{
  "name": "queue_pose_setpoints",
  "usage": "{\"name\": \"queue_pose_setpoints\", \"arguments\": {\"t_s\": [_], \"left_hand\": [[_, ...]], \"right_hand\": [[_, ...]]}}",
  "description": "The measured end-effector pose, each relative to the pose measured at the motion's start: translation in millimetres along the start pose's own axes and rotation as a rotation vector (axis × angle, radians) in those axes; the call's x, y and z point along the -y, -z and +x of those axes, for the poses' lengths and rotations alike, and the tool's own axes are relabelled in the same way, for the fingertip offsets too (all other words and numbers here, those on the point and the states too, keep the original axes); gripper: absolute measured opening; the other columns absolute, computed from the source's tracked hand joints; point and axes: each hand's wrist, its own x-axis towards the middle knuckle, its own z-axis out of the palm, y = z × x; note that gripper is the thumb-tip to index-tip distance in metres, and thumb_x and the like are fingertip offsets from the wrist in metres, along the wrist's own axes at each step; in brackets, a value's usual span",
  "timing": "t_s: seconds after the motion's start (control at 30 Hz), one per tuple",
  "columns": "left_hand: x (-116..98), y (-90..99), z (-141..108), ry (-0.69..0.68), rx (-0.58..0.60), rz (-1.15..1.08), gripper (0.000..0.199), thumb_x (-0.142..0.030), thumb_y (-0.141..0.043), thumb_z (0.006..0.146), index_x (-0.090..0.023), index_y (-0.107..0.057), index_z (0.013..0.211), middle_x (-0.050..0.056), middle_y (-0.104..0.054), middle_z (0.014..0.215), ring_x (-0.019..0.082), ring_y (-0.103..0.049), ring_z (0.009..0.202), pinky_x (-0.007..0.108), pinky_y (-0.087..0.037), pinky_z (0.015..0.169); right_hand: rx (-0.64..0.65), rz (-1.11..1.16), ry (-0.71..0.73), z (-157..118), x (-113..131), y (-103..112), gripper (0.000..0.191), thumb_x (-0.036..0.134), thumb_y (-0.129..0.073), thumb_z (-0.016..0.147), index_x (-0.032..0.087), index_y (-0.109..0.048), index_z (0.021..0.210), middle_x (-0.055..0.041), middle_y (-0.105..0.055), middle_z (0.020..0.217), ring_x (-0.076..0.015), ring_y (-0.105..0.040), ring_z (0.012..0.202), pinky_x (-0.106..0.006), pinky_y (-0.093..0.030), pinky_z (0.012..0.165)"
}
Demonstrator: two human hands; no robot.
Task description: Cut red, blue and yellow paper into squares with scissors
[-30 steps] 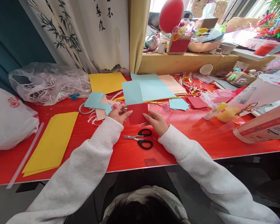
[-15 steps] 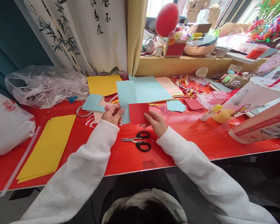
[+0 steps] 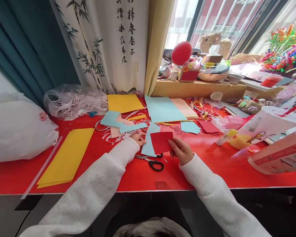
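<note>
My right hand (image 3: pixel 181 149) pinches a small red paper square (image 3: pixel 160 142) by its right edge, holding it above the table. My left hand (image 3: pixel 139 139) is closed at the left edge of a light blue paper strip (image 3: pixel 150 140); its fingers are partly hidden by the sleeve. The red square overlaps the strip's right side in view. Below both papers lie black-handled scissors (image 3: pixel 156 165), one handle loop partly covered by the blue strip. Another blue paper strip (image 3: pixel 134 127) and blue offcuts (image 3: pixel 110 118) lie beyond my left hand.
Yellow sheets (image 3: pixel 66 156) lie at the left, beside a white plastic bag (image 3: pixel 19 128). Large blue paper (image 3: pixel 165 108) and yellow paper (image 3: pixel 124 103) are at the back. A glue stick (image 3: pixel 226 137) and tilted-looking plastic cups (image 3: pixel 277 153) stand at the right. Red paper pieces (image 3: pixel 208 127) are stacked nearby.
My left hand has lowered the blue strip from in front of the large blue sheet toward the scissors. The red square stays in my right hand, and the view has tilted up.
</note>
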Motion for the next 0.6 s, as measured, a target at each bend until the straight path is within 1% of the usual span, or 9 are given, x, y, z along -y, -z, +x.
{"name": "queue_pose_setpoints", "arguments": {"t_s": [0.07, 0.13, 0.2, 0.23, 0.3, 0.37, 0.47, 0.53, 0.6], "left_hand": [[-2, 3.9, 0, 0.006, -0.011, 0.071, 0.039, -0.020, -0.062, 0.063, -0.018, -0.060, 0.101, -0.001, -0.065, 0.064, 0.015, -0.059, 0.056, 0.028, -0.046, 0.058], [-7, 8.3, -3, -0.022, -0.067, 0.133, 0.044, -0.027, -0.060, 0.067, -0.017, -0.057, 0.110, 0.006, -0.067, 0.088, 0.019, -0.060, 0.070, 0.031, -0.045, 0.067], [-15, 10.3, -9, -0.084, -0.095, 0.164, 0.045, -0.039, -0.053, 0.074, -0.016, -0.055, 0.113, 0.009, -0.064, 0.103, 0.021, -0.059, 0.079, 0.034, -0.044, 0.073], [-19, 9.9, -13, -0.122, -0.074, 0.161, 0.046, -0.045, -0.047, 0.077, -0.017, -0.056, 0.113, 0.009, -0.064, 0.103, 0.020, -0.059, 0.078, 0.033, -0.044, 0.073], [-24, 6.3, -22, -0.182, 0.025, 0.126, 0.046, -0.051, -0.041, 0.079, -0.020, -0.060, 0.108, 0.004, -0.067, 0.089, 0.016, -0.057, 0.064, 0.030, -0.043, 0.063], [-27, 1.0, -29, -0.227, 0.113, 0.099, 0.041, -0.050, -0.045, 0.077, -0.021, -0.065, 0.098, 0.002, -0.068, 0.080, 0.013, -0.054, 0.056, 0.027, -0.042, 0.056], [-30, -5.3, -35, -0.231, 0.159, 0.100, 0.031, -0.045, -0.048, 0.077, -0.022, -0.067, 0.083, 0.000, -0.062, 0.058, 0.013, -0.054, 0.052, 0.025, -0.041, 0.054], [-31, -7.1, -36, -0.161, 0.212, 0.072, 0.035, -0.049, -0.044, 0.078, -0.022, -0.067, 0.083, -0.003, -0.050, 0.040, 0.013, -0.050, 0.043, 0.025, -0.039, 0.048], [-32, -7.8, -36, -0.116, 0.225, 0.036, 0.038, -0.053, -0.046, 0.076, -0.022, -0.065, 0.086, -0.006, -0.043, 0.034, 0.013, -0.045, 0.035, 0.025, -0.037, 0.042]], "right_hand": [[0.007, -0.060, 0.013, -8, -2, 4, 0.029, 0.046, -0.052, 0.079, 0.019, -0.053, 0.068, 0.0075, -0.041, 0.037, -0.0081, -0.039, 0.031, -0.022, -0.028, 0.036], [-0.014, -0.123, 0.033, -16, -2, 7, 0.026, 0.043, -0.053, 0.079, 0.019, -0.052, 0.067, 0.0073, -0.041, 0.035, -0.0090, -0.039, 0.033, -0.023, -0.031, 0.040], [-0.028, -0.185, 0.040, -24, 0, 5, 0.022, 0.040, -0.050, 0.081, 0.020, -0.055, 0.074, 0.0067, -0.044, 0.039, -0.0104, -0.043, 0.035, -0.024, -0.035, 0.043], [-0.020, -0.212, 0.037, -28, 1, 3, 0.021, 0.039, -0.048, 0.082, 0.020, -0.056, 0.080, 0.0060, -0.047, 0.042, -0.0110, -0.045, 0.036, -0.024, -0.036, 0.044], [0.034, -0.241, 0.038, -35, 2, -4, 0.023, 0.038, -0.045, 0.085, 0.019, -0.057, 0.088, 0.0025, -0.056, 0.052, -0.0122, -0.051, 0.042, -0.025, -0.040, 0.046], [0.053, -0.251, 0.069, -40, 3, -10, 0.023, 0.037, -0.045, 0.085, 0.019, -0.059, 0.089, -0.0017, -0.064, 0.065, -0.0142, -0.058, 0.053, -0.025, -0.044, 0.051], [-0.030, -0.200, 0.038, -43, 0, -14, 0.025, 0.040, -0.048, 0.083, 0.019, -0.061, 0.087, -0.0023, -0.065, 0.067, -0.0145, -0.058, 0.053, -0.025, -0.045, 0.050], [-0.105, -0.138, -0.031, -43, -2, -13, 0.027, 0.044, -0.049, 0.081, 0.020, -0.060, 0.086, -0.0007, -0.063, 0.062, -0.0127, -0.053, 0.044, -0.025, -0.043, 0.044], [-0.176, -0.096, -0.083, -42, -5, -12, 0.028, 0.046, -0.051, 0.079, 0.020, -0.059, 0.084, 0.0002, -0.061, 0.060, -0.0114, -0.049, 0.039, -0.025, -0.040, 0.038]]}}
